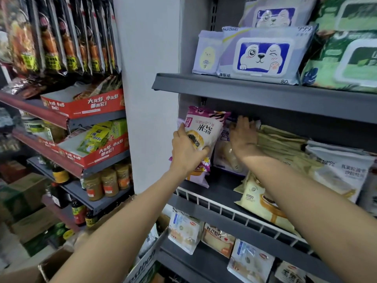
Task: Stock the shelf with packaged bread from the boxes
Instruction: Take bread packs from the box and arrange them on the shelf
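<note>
We gripped the soft, light purple-and-white plastic bread packet [201,137] by its lower edge with our left hand [186,150], our right hand [243,137] pressing flat, fingers straight, against neighbouring packets [226,156].

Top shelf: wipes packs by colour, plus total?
Purple-white wipes packs: 3
Green wipes packs: 2
Total: 5
</note>
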`<state>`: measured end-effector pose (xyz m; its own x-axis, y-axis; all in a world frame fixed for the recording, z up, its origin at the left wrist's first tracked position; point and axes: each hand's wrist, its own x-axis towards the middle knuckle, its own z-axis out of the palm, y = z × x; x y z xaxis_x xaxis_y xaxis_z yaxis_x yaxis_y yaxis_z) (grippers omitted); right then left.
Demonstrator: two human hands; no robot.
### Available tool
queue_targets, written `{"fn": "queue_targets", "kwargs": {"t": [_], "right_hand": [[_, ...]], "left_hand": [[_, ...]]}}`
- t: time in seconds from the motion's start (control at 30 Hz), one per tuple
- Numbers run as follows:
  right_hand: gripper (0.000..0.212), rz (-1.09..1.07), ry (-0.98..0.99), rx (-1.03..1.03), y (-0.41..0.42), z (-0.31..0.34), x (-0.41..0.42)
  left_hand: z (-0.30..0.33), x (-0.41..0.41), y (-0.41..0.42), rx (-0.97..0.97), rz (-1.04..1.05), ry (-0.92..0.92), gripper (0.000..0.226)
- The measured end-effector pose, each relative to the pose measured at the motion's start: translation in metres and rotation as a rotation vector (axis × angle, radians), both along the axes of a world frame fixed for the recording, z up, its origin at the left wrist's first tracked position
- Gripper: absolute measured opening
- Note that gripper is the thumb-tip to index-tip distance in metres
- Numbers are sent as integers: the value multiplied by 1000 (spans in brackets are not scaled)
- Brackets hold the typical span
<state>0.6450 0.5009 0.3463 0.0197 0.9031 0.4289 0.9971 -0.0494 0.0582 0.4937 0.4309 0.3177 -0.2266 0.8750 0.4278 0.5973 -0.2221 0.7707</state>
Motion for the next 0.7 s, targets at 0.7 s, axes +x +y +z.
{"fn": "queue_targets", "kwargs": {"t": [0.7], "right_hand": [[47,313,1891,51,-155,14,104]], "left_hand": [[27,112,-76,262,-248,406,108]]}}
